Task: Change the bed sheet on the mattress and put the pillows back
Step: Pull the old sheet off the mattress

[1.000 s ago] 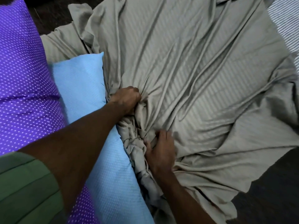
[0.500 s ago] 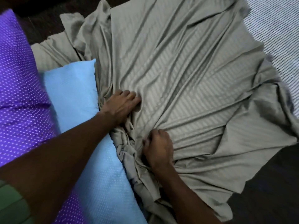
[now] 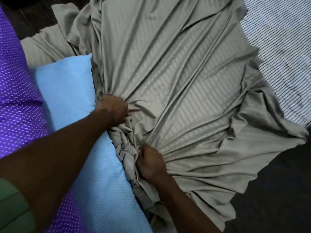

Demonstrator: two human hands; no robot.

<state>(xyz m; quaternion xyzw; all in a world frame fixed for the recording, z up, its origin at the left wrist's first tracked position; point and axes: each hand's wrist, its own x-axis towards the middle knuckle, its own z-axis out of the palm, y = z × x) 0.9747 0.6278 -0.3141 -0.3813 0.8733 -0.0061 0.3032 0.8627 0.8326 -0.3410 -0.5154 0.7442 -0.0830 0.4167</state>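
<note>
- A green sleeve shows at the lower left corner, on the person's left arm, which reaches up and across toward the middle.
- The right hand sits nearest, low in the middle; its grip is curled tight into a fist on a bunched fold of the grey-beige bed sheet.
- The light blue pillow lies just left of that bunch, touching the gathered cloth along its right edge.
- The purple dotted pillow lies left of the blue one and against it; the left forearm crosses over both.
- The left hand is a little farther, at the blue pillow's edge; its grip is also closed, fingers curled into the sheet, knuckles up.
- From the two hands the sheet fans out in long creases up and to the right, crumpled and loose, faint woven stripes showing in its middle.
- Beyond the sheet at the upper right lies the striped mattress, partly uncovered.
- Dark floor shows at the lower right and upper left.
</note>
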